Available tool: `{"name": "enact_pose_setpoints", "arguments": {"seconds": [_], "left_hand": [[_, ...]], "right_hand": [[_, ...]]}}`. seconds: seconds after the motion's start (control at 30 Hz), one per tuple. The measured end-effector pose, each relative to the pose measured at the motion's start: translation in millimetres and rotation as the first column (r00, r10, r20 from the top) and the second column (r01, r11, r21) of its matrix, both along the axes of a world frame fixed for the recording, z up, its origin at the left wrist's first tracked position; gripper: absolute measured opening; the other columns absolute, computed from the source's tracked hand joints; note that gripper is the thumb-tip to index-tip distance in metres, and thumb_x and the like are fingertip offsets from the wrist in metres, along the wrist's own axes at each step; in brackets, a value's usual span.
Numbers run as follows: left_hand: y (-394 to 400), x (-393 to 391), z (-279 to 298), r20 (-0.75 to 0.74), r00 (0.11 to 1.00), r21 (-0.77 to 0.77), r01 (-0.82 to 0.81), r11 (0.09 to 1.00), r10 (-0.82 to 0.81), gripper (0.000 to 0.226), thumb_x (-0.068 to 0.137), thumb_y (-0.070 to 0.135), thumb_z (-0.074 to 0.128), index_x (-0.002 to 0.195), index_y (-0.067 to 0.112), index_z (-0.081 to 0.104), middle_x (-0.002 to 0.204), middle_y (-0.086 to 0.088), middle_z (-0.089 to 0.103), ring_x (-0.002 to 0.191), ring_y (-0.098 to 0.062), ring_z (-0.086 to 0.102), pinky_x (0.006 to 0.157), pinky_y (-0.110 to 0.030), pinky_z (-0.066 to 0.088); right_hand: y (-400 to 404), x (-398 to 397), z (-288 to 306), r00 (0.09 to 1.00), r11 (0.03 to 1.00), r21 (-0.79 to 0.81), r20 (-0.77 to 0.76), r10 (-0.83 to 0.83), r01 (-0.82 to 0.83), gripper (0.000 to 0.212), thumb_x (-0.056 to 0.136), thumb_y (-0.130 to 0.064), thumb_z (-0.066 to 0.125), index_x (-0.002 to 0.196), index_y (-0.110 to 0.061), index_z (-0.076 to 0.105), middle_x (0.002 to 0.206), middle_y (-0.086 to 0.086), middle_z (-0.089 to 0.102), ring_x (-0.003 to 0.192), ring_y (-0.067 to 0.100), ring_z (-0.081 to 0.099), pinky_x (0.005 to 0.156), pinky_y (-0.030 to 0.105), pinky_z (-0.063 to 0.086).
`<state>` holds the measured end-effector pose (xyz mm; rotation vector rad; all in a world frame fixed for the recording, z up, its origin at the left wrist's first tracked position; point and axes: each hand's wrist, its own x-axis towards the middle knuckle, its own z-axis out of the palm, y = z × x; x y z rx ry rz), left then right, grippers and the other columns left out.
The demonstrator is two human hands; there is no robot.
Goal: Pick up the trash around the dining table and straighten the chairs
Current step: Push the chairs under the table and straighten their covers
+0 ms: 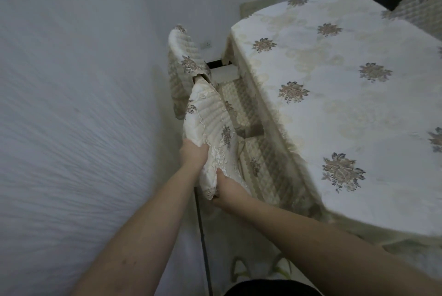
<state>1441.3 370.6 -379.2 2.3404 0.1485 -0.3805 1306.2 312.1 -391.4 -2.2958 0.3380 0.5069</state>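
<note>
Chair-straightening step: left hand [194,155] and right hand [228,190] both clamp fingers on the near chair [212,133] back beside the bench [334,109] edge; next, square it in.

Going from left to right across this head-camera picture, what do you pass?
Pale wall → left hand gripping the near chair's covered backrest → right hand on its lower edge → chair seat → table with flowered cloth.

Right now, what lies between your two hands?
Only the near chair's covered backrest: left hand and right hand grip its opposite edges, seen in the head view.
</note>
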Motion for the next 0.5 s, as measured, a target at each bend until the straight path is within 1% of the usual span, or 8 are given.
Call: {"name": "enact_pose_setpoints", "arguments": {"seconds": [0.17,0.27,0.4,0.5], "left_hand": [[3.2,-7.6,-2.1,0.007,1.0,-0.015,-0.021,1.0,0.021,0.057,0.084,0.027,0.065,0.129,0.0,0.045,0.126,-0.021,0.056,0.113,-0.038,0.056,0.089,-0.037,0.046],[2.3,-7.6,-2.6,0.037,0.999,-0.038,-0.016,0.999,0.017,0.06,0.082,0.026,0.066,0.131,0.001,0.043,0.125,-0.021,0.057,0.113,-0.038,0.056,0.09,-0.039,0.047],[-0.4,-10.0,-9.0,0.053,0.998,-0.052,-0.014,0.999,0.017,0.06,0.08,0.028,0.067,0.127,-0.002,0.045,0.122,-0.022,0.058,0.11,-0.038,0.057,0.089,-0.041,0.049],[-3.9,-13.2,-10.0,0.057,0.998,-0.056,-0.017,0.998,0.021,0.062,0.08,0.028,0.067,0.129,-0.002,0.043,0.123,-0.022,0.057,0.112,-0.038,0.056,0.09,-0.04,0.048]], "right_hand": [[1.8,-5.1,0.3,1.0,1.0,-0.019,-0.008,0.003,-0.003,0.095,0.086,-0.026,0.063,0.152,-0.005,-0.001,0.138,0.021,0.046,0.121,0.034,0.049,0.09,0.034,0.039],[1.2,-4.1,0.4,1.0,1.0,-0.019,-0.019,-0.009,0.009,0.096,0.085,-0.025,0.064,0.152,-0.007,-0.002,0.138,0.02,0.046,0.122,0.034,0.049,0.091,0.033,0.04],[-4.7,-6.9,3.0,1.0,0.999,-0.041,-0.021,0.009,-0.01,0.097,0.084,-0.026,0.065,0.152,-0.007,-0.002,0.136,0.02,0.047,0.12,0.034,0.05,0.086,0.033,0.04],[-12.4,-10.2,2.2,1.0,0.999,-0.046,-0.018,0.021,-0.021,0.097,0.084,-0.027,0.065,0.152,-0.008,-0.001,0.136,0.019,0.048,0.12,0.033,0.05,0.083,0.03,0.039]]}}
